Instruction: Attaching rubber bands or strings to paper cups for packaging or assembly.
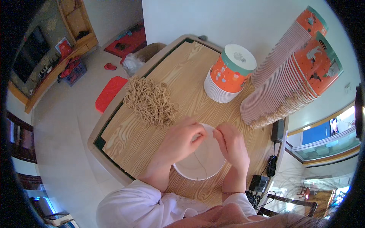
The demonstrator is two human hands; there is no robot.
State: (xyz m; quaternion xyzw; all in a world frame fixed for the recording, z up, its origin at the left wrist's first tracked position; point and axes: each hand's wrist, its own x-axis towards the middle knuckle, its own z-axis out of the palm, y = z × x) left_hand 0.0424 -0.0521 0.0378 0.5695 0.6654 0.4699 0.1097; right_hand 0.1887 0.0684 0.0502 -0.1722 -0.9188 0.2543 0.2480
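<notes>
A white paper tub (188, 167) stands at the table's near edge, its round pale surface facing me. Over its far part my left hand (184, 140) is closed, fingertips pinched together. A thin tan string (201, 164) runs from beneath that hand across the tub to its near rim. My right hand (232, 146) is closed in a pinch just to the right, close to the left fingertips; what it grips is too small to make out. Left of the tub and beyond it lies a tangled heap of tan string (150, 102).
A short stack of orange and green paper tubs (230, 74) stands upside down behind my hands. Taller tub stacks (283, 87) rise at the right, with loose string strands (283, 110) on the nearer one. Black adapters and cables (259, 183) lie along the table's right edge.
</notes>
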